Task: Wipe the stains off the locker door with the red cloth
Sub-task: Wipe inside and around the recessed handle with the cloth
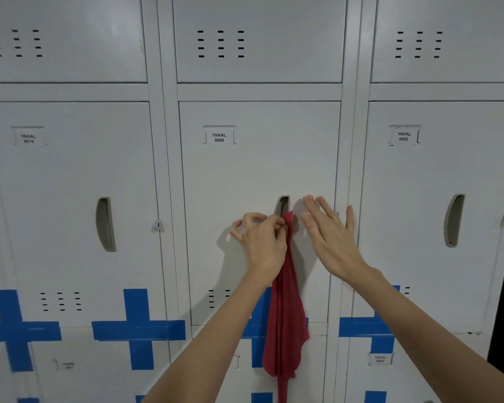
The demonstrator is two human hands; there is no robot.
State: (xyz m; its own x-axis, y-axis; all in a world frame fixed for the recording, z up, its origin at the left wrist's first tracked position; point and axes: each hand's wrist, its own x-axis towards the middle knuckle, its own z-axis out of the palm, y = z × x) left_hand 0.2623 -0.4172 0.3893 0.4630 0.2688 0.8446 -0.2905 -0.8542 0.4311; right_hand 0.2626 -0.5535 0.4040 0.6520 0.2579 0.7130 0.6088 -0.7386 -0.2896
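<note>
Your left hand (259, 242) pinches the top of the red cloth (285, 315) just beside the recessed handle (282, 205), near the right edge of the locker door (245, 175). The cloth hangs straight down. Your right hand (329, 234) is open and empty, just right of it.

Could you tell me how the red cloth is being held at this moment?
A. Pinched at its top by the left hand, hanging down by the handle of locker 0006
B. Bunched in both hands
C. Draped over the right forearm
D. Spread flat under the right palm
A: the left hand pinches the top of the red cloth, which hangs beside the handle, while the right hand is open and empty.
</note>
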